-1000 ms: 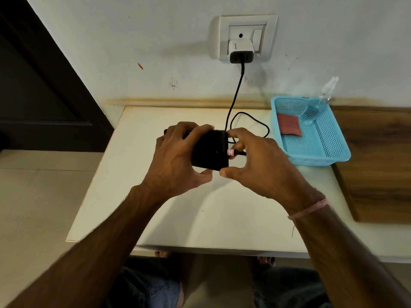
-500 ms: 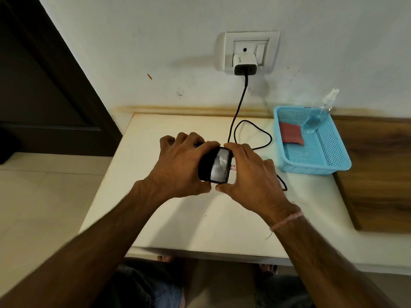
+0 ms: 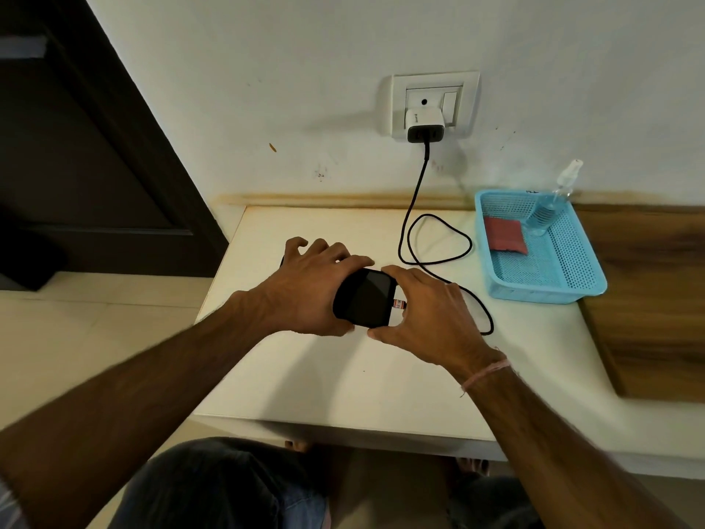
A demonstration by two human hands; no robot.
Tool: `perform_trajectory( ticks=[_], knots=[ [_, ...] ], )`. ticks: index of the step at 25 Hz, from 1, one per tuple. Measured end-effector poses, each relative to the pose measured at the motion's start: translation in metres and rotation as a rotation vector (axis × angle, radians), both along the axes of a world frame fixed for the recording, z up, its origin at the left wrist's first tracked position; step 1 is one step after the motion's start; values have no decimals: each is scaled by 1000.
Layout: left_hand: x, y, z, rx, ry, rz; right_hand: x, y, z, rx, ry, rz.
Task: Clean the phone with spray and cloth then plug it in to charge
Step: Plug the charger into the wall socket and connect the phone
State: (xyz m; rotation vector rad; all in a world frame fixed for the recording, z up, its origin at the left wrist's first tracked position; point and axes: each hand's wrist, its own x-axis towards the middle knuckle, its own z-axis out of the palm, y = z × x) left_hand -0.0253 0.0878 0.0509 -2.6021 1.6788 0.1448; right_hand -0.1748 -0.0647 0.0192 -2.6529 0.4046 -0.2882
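A black phone (image 3: 366,297) lies low over the white table (image 3: 343,376), screen up. My left hand (image 3: 309,288) covers its left part and grips it. My right hand (image 3: 423,311) is at the phone's right end, fingers curled around the cable's plug (image 3: 399,304), which meets the phone's edge. The black charging cable (image 3: 416,238) loops across the table up to a white charger (image 3: 424,124) seated in the wall socket (image 3: 435,89). A red cloth (image 3: 504,235) and a clear spray bottle (image 3: 549,208) rest in the blue basket (image 3: 549,288).
The blue basket stands at the table's right, next to a wooden surface (image 3: 656,299). A dark door (image 3: 87,154) is on the left. My knees and feet show under the table's front edge.
Both hands have lowered the phone toward the table and turned its screen upward. The cable now lies slacker, with a loop on the table by my right wrist.
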Motion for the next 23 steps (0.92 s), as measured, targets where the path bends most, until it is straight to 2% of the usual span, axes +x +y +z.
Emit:
perform_trajectory(
  ticks=[6,8,9,11,12,14,16,17,19,21,23],
  knots=[
    [29,20,8,48,14,-11,1,2,-3,58,-39,15],
    [43,27,17,-25,69,96,2,4,-1,137,-75,-24],
    [47,32,19,-138,140,184,2,4,1,194,-93,-55],
    [38,39,15,-477,434,395,4,3,6,310,-128,-115],
    [27,39,8,-667,670,502,5,4,10,363,-160,-136],
    [0,34,-8,-1035,1300,642,6,13,17,444,-263,-184],
    [-26,20,-14,-1207,1954,574,7,26,23,452,-336,-221],
    [-35,11,-15,-1245,2129,516,8,33,23,435,-348,-228],
    [-44,-7,-14,-1349,2255,476,10,42,19,406,-323,-238],
    [-45,-19,-14,-1422,2248,517,10,46,17,424,-233,-262],
    [-38,-22,-14,-1471,2223,532,9,44,18,525,-152,-287]
  ],
)
